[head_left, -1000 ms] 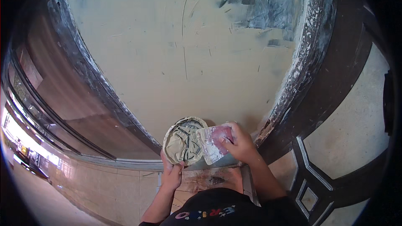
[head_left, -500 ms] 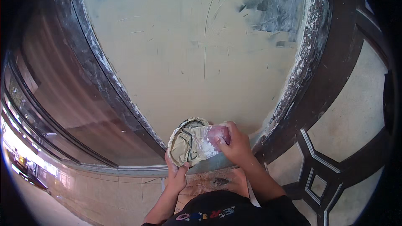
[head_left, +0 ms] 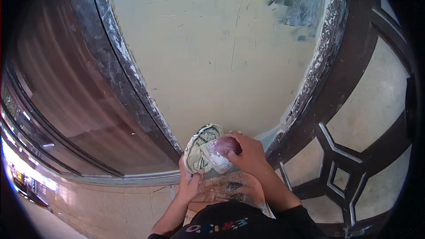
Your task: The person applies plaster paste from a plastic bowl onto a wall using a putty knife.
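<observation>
My left hand (head_left: 190, 184) grips the lower edge of a shallow round tub lid (head_left: 188, 150), thumb over the rim. Cream-coloured putty (head_left: 195, 158) lies spread in ridges inside it. My right hand (head_left: 250, 152) is closed around the reddish handle of a wide putty knife (head_left: 228, 146). Its putty-smeared blade is down against the putty on the lid's right side; the blade's far edge is hard to make out. Both hands are low, in front of a tall panel (head_left: 212, 75) coated in cream filler.
Dark, paint-flecked frame posts border the panel on the left (head_left: 128, 68) and right (head_left: 316, 66). A bluish-grey patch (head_left: 299, 2) shows at its upper right. Brown glazed panels (head_left: 102, 128) stand left, and a dark lattice (head_left: 336, 159) right. Beige floor tiles (head_left: 115, 199) lie below.
The lid has tilted more edge-on and shifted slightly right. The knife blade has turned down into the putty, showing less of its face. The whole view has swung a little left.
</observation>
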The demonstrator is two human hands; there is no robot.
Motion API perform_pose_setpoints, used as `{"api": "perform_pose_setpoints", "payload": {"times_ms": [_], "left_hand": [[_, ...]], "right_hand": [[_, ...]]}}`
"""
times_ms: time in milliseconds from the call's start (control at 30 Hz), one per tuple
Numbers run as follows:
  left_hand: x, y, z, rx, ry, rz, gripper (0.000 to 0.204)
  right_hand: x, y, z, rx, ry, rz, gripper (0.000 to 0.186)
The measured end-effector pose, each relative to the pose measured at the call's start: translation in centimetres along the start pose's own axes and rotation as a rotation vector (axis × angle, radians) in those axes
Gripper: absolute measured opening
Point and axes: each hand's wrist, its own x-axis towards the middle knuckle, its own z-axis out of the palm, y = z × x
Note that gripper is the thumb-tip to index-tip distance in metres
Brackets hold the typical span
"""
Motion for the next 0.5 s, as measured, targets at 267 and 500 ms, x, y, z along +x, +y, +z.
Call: {"api": "perform_pose_setpoints", "payload": {"times_ms": [267, 500], "left_hand": [[-0.6, -1.2, -1.7, -0.101, -0.016, -0.208, 0.073], [-0.9, -1.2, -1.9, -0.477, 0.007, -0.411, 0.079]], "right_hand": [[-0.9, -1.5, 1.1, -0.017, -0.021, -0.014, 0.046], [-1.1, -2.5, 0.4, 0.245, -0.068, 0.109, 0.046]]}}
